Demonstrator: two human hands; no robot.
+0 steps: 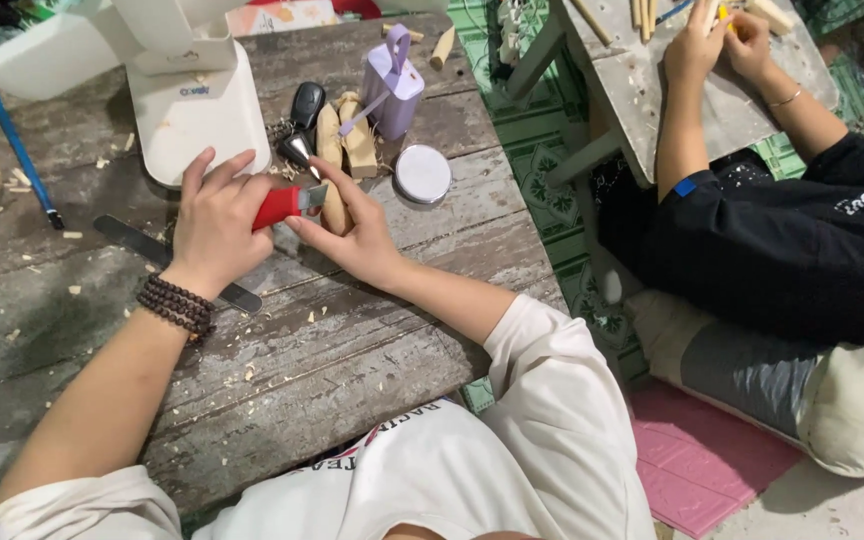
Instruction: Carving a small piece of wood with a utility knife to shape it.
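Left hand (214,222) grips a red-handled knife (287,204); right hand (352,235) pinches a pale, rounded wooden piece (330,150)

1 red knife (280,206), 1 blue pencil (20,152), 1 round tin (422,173), 1 file (167,256).

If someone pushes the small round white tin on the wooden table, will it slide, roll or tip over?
The round white tin lies flat and low, so it would probably slide, not tip. The wooden table looks rough and cracked, so it may catch. It seems light.
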